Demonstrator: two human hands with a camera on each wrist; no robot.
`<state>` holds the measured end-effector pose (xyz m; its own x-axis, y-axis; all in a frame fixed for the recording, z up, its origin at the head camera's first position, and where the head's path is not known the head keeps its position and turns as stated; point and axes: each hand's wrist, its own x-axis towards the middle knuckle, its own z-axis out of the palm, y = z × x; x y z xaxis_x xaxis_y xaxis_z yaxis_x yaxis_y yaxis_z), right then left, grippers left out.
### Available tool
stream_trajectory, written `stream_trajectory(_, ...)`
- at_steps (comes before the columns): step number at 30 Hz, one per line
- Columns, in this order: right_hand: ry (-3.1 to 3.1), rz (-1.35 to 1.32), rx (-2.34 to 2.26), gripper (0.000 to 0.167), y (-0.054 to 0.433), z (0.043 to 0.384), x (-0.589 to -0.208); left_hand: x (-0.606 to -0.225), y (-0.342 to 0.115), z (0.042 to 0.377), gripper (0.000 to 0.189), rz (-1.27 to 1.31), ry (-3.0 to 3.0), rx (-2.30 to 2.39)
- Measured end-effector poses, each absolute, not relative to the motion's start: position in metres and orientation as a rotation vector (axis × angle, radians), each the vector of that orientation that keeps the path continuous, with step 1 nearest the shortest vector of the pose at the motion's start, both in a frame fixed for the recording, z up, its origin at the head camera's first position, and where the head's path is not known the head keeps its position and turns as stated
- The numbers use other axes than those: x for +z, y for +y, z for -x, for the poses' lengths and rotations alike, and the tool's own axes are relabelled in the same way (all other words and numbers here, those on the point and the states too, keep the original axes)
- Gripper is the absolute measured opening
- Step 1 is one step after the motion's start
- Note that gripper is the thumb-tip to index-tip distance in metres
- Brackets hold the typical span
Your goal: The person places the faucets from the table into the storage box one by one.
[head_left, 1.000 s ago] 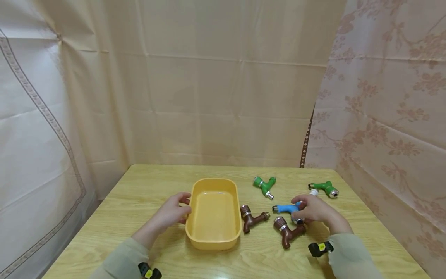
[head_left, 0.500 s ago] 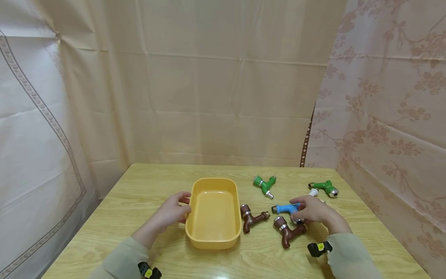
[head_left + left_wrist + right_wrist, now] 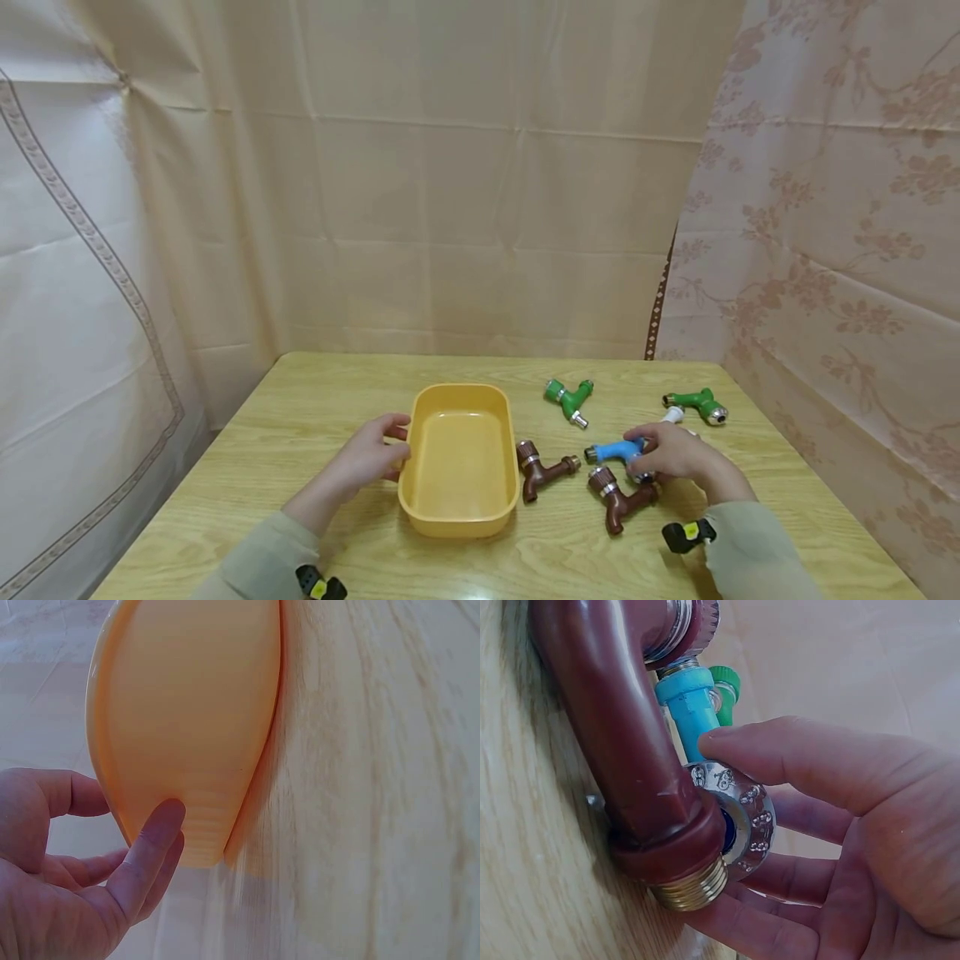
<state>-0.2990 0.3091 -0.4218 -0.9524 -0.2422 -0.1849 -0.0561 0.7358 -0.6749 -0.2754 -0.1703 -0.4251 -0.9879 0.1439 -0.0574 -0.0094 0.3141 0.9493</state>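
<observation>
A yellow rectangular tub (image 3: 459,528) stands on the table, its inside bare. My left hand (image 3: 367,454) touches the outside of its left wall with loosely bent fingers, as the left wrist view also shows. My right hand (image 3: 678,454) holds a blue tap (image 3: 617,450), thumb on its body and fingers curled behind its chrome-ringed end (image 3: 746,817). Close in front lies a brown tap (image 3: 618,504), whose brass thread (image 3: 694,889) is near my fingers in the right wrist view. A white piece (image 3: 675,414) shows behind my right hand, mostly hidden.
Beside the tub's right wall lies another brown tap (image 3: 542,475). Green taps lie farther back, one in the middle (image 3: 573,400) and one at the right (image 3: 701,403). Cloth curtains (image 3: 480,208) hang behind and on both sides of the wooden table (image 3: 322,392).
</observation>
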Motion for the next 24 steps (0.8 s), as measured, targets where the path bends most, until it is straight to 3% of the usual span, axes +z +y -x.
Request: stream_trajectory(24,2.729,0.258,-1.205,0.066,0.316,0.296,-0.411,-0.427,-0.172,0.277,0.057,-0.137,2.429,1.758)
